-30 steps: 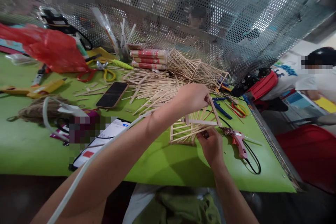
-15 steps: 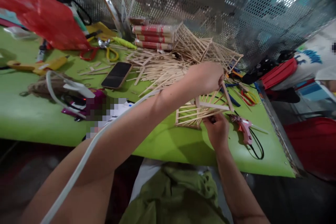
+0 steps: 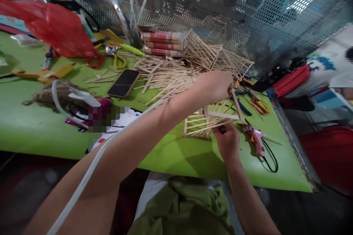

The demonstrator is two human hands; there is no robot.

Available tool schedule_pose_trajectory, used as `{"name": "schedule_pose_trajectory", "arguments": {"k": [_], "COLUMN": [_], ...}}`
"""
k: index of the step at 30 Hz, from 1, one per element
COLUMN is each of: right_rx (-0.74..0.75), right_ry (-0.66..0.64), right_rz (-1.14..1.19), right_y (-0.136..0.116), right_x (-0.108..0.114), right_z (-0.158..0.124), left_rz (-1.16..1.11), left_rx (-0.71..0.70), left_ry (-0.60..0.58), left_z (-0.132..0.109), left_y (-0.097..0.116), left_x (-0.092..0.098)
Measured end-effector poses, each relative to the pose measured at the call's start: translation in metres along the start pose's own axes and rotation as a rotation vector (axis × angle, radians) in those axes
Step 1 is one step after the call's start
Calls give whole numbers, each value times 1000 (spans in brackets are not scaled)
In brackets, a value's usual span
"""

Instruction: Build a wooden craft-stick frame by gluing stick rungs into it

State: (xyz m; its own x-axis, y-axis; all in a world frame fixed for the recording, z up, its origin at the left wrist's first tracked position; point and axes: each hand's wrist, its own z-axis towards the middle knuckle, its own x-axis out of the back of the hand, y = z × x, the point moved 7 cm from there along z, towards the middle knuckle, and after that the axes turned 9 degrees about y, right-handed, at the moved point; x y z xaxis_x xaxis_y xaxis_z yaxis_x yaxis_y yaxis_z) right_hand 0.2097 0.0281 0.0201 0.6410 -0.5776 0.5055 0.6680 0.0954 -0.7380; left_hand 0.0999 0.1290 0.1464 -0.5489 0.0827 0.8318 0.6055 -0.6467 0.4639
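Note:
A small wooden stick frame [image 3: 197,121], built of thin sticks with square ends, is held above the front right of the green table [image 3: 165,156]. My left hand [image 3: 216,85] reaches across and is closed at the frame's upper corner, its fingertips partly hidden behind the hand. My right hand [image 3: 228,137] grips the frame from below, its fingers curled round the sticks near the middle. Just right of that hand lies a pink glue gun [image 3: 257,141] with a black cord. Behind the left hand spreads a pile of loose wooden sticks [image 3: 171,77].
Larger stick structures [image 3: 217,55] and packs of sticks [image 3: 162,43] stand against the perforated metal panel. A phone [image 3: 123,83], a yellow glue gun [image 3: 45,73], a red plastic bag [image 3: 55,25] and yellow-handled scissors [image 3: 120,61] lie leftward. A white cable [image 3: 91,169] runs along my left arm.
The view has shifted slightly, so the table appears a little lower. Both hands keep their hold on the stick frame, with hardly any other movement.

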Motion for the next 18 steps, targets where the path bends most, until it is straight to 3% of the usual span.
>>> {"name": "schedule_pose_trajectory", "arguments": {"k": [11,18], "right_rx": [3,3], "right_ry": [16,16], "right_rz": [33,19], "right_y": [4,4], "right_x": [-2,-1], "right_z": [0,0], "left_rz": [101,78], "left_rx": [10,5], "left_ry": [-71,-53], "left_z": [0,1], "left_y": [2,1], "left_x": [-1,-3]}}
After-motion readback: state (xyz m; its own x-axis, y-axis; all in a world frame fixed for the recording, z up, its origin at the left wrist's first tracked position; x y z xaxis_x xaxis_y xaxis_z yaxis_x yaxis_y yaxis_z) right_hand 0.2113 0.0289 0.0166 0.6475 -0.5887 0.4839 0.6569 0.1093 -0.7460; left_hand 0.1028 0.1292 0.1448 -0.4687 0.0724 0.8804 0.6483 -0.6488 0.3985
